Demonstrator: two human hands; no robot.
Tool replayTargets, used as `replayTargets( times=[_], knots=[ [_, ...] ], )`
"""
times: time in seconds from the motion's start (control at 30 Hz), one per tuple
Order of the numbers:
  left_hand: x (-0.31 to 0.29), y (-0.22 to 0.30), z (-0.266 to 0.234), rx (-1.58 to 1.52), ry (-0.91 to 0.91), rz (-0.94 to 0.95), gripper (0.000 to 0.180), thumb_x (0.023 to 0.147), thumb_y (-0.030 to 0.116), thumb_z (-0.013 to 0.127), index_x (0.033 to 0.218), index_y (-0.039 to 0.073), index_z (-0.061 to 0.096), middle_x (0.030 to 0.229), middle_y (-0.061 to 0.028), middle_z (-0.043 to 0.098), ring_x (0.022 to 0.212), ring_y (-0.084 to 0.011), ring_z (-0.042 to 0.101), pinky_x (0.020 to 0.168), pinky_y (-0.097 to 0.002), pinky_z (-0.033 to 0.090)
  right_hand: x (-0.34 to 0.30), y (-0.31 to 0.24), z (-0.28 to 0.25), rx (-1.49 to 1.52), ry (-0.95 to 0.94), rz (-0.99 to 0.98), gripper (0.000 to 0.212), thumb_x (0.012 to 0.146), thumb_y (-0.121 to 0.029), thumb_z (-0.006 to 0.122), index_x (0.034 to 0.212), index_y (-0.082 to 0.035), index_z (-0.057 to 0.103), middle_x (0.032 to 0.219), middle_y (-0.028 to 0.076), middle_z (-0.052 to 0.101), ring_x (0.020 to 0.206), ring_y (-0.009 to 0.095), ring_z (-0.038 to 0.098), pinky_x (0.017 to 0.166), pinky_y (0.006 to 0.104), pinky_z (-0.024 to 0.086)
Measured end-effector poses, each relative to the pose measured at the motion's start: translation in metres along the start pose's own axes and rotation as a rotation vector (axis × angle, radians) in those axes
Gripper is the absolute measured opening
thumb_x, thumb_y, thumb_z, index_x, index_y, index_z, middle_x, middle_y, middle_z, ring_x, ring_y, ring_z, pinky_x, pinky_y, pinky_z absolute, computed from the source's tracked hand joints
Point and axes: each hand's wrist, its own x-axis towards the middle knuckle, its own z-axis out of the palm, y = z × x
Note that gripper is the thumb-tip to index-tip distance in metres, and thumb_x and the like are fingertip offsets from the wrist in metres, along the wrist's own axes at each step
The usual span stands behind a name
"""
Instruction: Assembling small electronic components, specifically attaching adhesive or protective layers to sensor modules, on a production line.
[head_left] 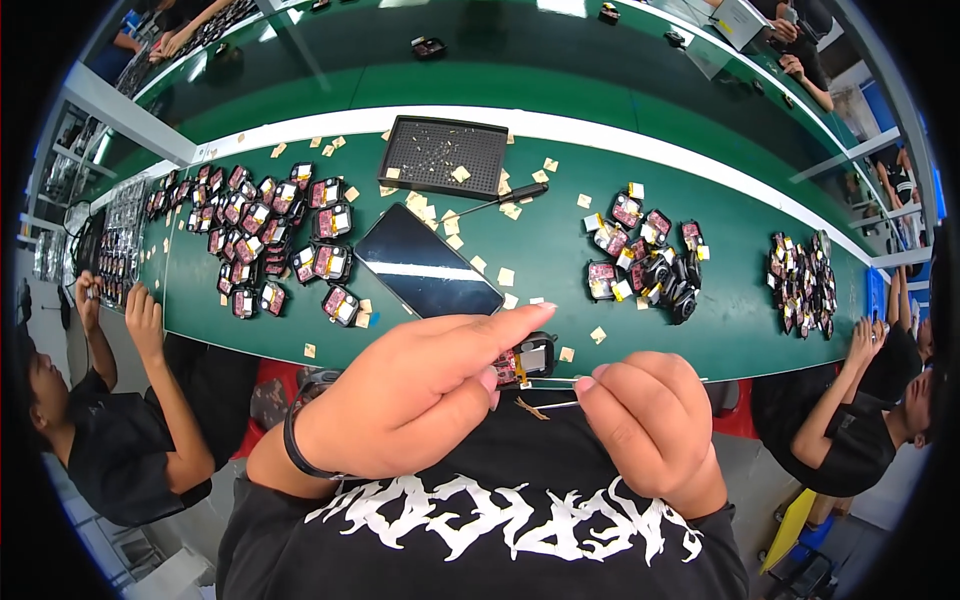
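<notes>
My left hand (410,385) is closed around a small black device (540,352), its thumb and forefinger at the housing's left side. A red circuit board and yellow tape show inside the open housing. From the right, my right hand (650,415) pinches what look like thin metal tweezers (556,380). One slim metal length reaches the device's lower edge. Just below it lies a second slim piece with a brownish end (530,408); I cannot tell if both belong to one tool. Both hands are over the table's near edge, close to my black shirt.
A dark glossy tablet-like panel (430,262) lies just beyond my hands. Past it are a screwdriver (510,195) and a black perforated tray (445,155). Open devices are heaped left (255,230), right (645,245) and far right (800,285). Small beige squares (506,276) are scattered about. Co-workers sit on both sides.
</notes>
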Motion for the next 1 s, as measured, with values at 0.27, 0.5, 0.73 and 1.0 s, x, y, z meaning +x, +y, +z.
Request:
replayTargets(
  times=[0.27, 0.5, 0.73, 1.0],
  knots=[
    [0.001, 0.002, -0.003, 0.097, -0.050, 0.058, 0.050, 0.096, -0.006, 0.047, 0.146, -0.008, 0.051, 0.108, -0.0167, 0.070, 0.081, -0.0215, 0.067, 0.074, -0.0306, 0.054, 0.008, -0.002, 0.001, -0.042, -0.006, -0.064, 0.022, 0.071, -0.001, 0.071, 0.091, 0.005, 0.071, 0.091, 0.011, 0.064, 0.077, 0.022, 0.062, 0.055, 0.0315, 0.046],
    [0.003, 0.002, -0.005, 0.077, -0.038, 0.024, 0.049, 0.096, -0.006, 0.048, 0.145, -0.007, 0.052, 0.105, -0.0156, 0.069, 0.079, -0.0207, 0.065, 0.072, -0.0306, 0.054, 0.008, -0.005, -0.009, -0.097, -0.035, -0.043, 0.019, 0.071, -0.002, 0.072, 0.090, 0.003, 0.071, 0.091, 0.010, 0.065, 0.078, 0.021, 0.061, 0.057, 0.0302, 0.045],
    [0.007, 0.002, -0.004, 0.102, -0.048, 0.029, 0.049, 0.096, -0.006, 0.050, 0.145, -0.006, 0.053, 0.100, -0.0140, 0.068, 0.078, -0.0214, 0.064, 0.073, -0.0308, 0.053, 0.009, -0.004, -0.005, -0.131, -0.068, -0.029, 0.015, 0.073, -0.003, 0.072, 0.088, 0.002, 0.071, 0.090, 0.010, 0.065, 0.077, 0.021, 0.061, 0.057, 0.0301, 0.044],
    [0.006, -0.001, -0.005, 0.068, -0.077, 0.010, 0.046, 0.099, -0.003, 0.050, 0.145, -0.005, 0.053, 0.099, -0.0143, 0.068, 0.080, -0.0231, 0.064, 0.074, -0.0310, 0.052, 0.006, -0.007, 0.006, -0.063, -0.016, -0.018, 0.015, 0.075, -0.003, 0.073, 0.088, 0.004, 0.071, 0.089, 0.011, 0.064, 0.078, 0.022, 0.061, 0.055, 0.0298, 0.044]
  ],
)
